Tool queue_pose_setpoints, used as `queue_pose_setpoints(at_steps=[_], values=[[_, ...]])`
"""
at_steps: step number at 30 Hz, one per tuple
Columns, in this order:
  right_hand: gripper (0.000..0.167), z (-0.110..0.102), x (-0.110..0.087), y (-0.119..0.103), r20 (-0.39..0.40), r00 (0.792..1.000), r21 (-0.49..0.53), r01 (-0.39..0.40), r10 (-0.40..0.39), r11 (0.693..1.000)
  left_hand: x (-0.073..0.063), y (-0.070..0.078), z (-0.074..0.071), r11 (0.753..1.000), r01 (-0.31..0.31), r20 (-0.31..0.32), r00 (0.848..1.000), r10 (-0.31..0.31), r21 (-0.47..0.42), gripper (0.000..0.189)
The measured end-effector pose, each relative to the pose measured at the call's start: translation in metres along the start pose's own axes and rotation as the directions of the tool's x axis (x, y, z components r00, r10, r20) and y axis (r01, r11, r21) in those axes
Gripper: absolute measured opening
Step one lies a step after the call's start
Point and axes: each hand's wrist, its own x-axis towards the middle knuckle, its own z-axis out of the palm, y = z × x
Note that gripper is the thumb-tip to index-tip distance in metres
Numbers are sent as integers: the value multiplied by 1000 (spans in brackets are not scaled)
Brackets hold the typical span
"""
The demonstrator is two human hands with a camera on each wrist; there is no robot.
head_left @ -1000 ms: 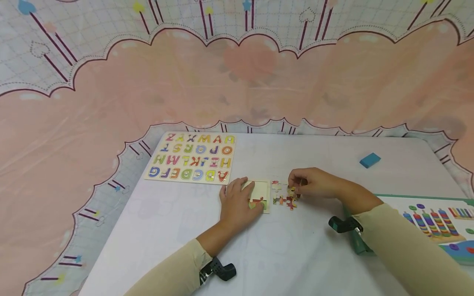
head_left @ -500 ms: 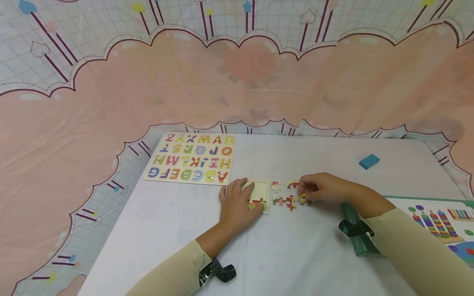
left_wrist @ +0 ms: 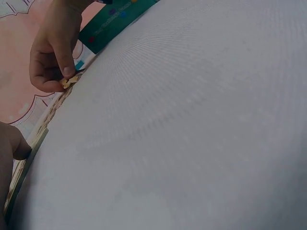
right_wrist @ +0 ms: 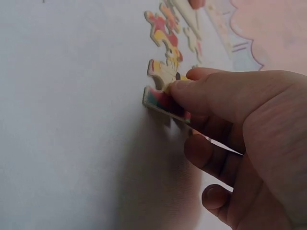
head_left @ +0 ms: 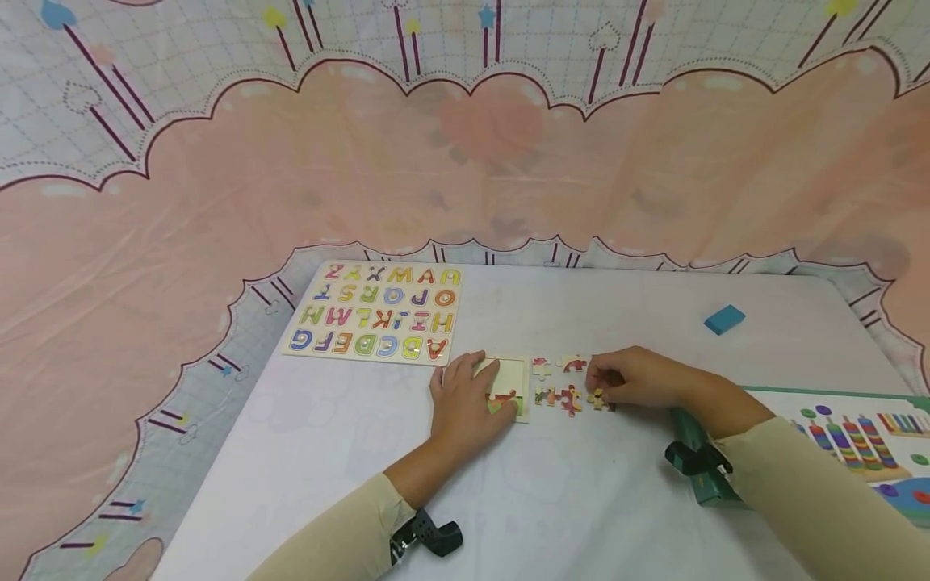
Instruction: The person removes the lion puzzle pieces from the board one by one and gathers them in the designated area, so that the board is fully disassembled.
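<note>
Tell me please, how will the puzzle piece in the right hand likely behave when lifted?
The puzzle piece is probably stiff: its straight edge shows no bending. It looks flat, so rolling seems unlikely. Its notched outline might catch neighbouring pieces.

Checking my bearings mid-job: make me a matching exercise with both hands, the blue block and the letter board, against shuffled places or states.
Column one
1. left hand
2. right hand
3. blue block
4. letter board

Column two
A. at the far left of the table
B. pinching a puzzle piece
C. resting on the puzzle frame
D. beyond the box

Pairs: 1-C, 2-B, 3-D, 4-A
</note>
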Motion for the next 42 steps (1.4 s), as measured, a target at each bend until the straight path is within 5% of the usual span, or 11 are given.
queue_pose_setpoints(at_steps=[17, 28, 42], values=[[13, 4, 0, -4, -51, 998, -109, 24, -30, 994, 1, -1, -1, 1000, -4, 24, 1000, 4, -7, 69], [11, 7, 3, -11, -35, 998, -30, 59, -60, 998, -5, -7, -7, 993, -88, 47, 995, 92, -74, 70], [10, 19, 25, -33, 11, 997, 103, 75, -77, 992, -19, -24, -17, 994, -98, 32, 995, 97, 37, 67]])
